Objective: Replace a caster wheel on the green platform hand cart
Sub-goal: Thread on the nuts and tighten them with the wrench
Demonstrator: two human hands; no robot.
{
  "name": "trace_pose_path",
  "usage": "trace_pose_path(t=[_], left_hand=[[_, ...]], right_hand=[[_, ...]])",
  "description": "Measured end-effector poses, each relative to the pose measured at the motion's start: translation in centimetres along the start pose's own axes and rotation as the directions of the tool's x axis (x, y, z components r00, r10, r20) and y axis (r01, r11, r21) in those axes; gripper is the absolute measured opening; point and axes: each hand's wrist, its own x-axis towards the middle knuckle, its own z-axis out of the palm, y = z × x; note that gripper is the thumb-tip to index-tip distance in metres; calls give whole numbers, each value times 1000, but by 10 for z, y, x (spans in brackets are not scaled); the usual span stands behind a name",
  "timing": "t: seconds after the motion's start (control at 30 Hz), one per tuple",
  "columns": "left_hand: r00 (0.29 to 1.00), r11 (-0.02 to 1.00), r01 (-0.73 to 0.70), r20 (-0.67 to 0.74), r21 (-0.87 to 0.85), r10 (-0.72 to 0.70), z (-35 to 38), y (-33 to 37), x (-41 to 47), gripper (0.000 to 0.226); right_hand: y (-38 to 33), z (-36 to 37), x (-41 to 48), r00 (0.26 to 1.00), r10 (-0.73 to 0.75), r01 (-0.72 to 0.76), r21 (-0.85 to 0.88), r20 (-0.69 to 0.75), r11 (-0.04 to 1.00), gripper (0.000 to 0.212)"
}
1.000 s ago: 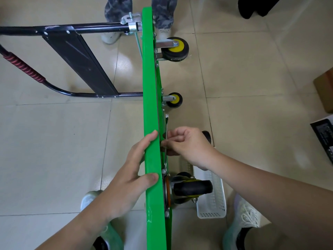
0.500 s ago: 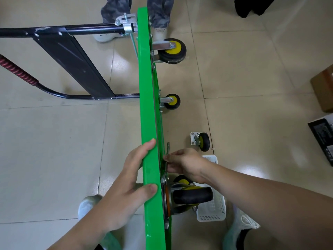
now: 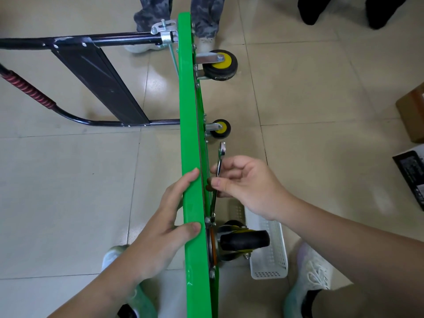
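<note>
1. Green platform (image 3: 191, 134) of the hand cart: stood on its long edge on the tiled floor (image 3: 68, 180). Its long axis runs near to far. The underside faces right, and the black folding handle (image 3: 91, 42) lies out to the left.
2. Near caster wheel (image 3: 244, 241): black tyre, mounted on the underside and pointing right, just near of the right hand.
3. Far caster wheels, two, yellow hubs: one at the far end (image 3: 220, 65) and one (image 3: 220, 129) at mid-length, both pointing right.
4. Wrench (image 3: 221, 154): long axis near to far, close beside the underside. The ring end points far, and the near end reaches down to a bolt by the near caster's plate.
5. Right hand (image 3: 247, 187): fingers curled, with thumb and fingertips pinching the wrench shaft at mid-length.
6. Left hand (image 3: 160, 230): fingers spread wide. The index tip and thumb tip lie on the platform's top edge, and the palm lies against its left face.
7. White plastic basket (image 3: 275, 260): on the floor, right of the near caster.
</note>
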Motion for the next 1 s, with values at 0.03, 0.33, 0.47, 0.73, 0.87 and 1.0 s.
trace_pose_path(t=[0.03,0.33,0.47,0.73,0.87,1.0], left_hand=[[1000,1000,-3,-6,5,3,0,0,0,82],[999,999,-30,-45,-15,30,6,1,-2,82],[998,999,-36,-49,-17,35,7,-2,-3,82],[999,999,-45,-31,-20,45,7,1,-1,82],[998,999,-54,-26,-10,53,7,0,-3,82],[998,999,-47,-40,-27,46,9,1,-4,82]], right_hand=[[-1,2,-6,1000,-26,26,-5,-1,1000,23],[3,18,-28,990,-141,139,-91,-18,986,28],[4,21,-27,988,-156,154,-153,-3,976,33],[14,22,-34,968,-246,237,-143,-51,961,23],[17,23,-35,961,-267,257,-122,-67,959,27],[18,26,-38,959,-272,264,-97,-80,960,26]])
